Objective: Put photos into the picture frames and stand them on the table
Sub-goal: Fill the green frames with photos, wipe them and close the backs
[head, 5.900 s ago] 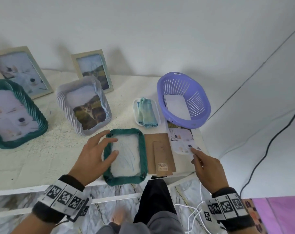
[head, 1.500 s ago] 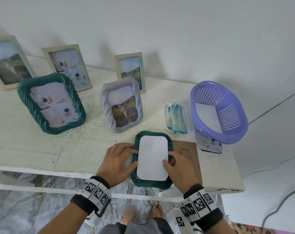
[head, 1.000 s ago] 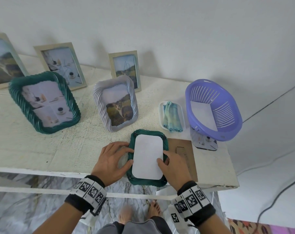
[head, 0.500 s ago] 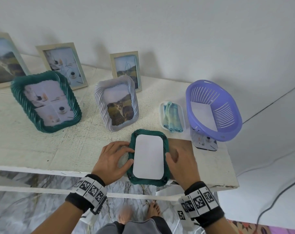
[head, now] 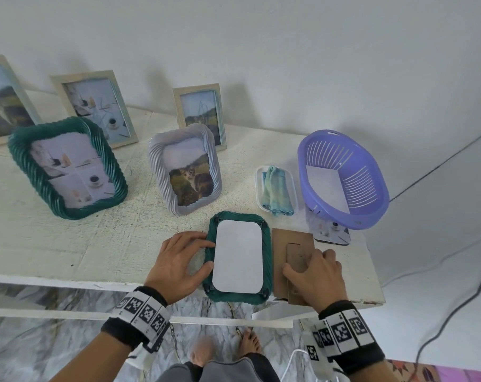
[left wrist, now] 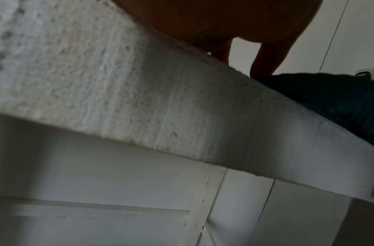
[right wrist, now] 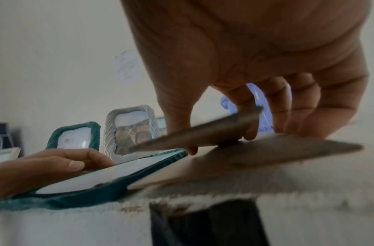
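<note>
A small green frame lies face down at the table's front edge, a photo in it with its white back up. My left hand grips the frame's left edge between thumb and fingers. The brown backing board lies just right of the frame. My right hand rests on it. In the right wrist view the right hand pinches the board's stand flap, which is raised off the backing board. The left wrist view shows only the table edge, a dark finger and the green frame.
Filled frames stand behind: a large green one, a white ribbed one and wooden ones by the wall. A purple basket sits at the right on a loose photo. Beside it a white tray holds a cloth.
A photo now lies back-up in the green frame. My right hand left the frame's right edge, moved onto the backing board and took hold of its flap. The left hand stayed.
</note>
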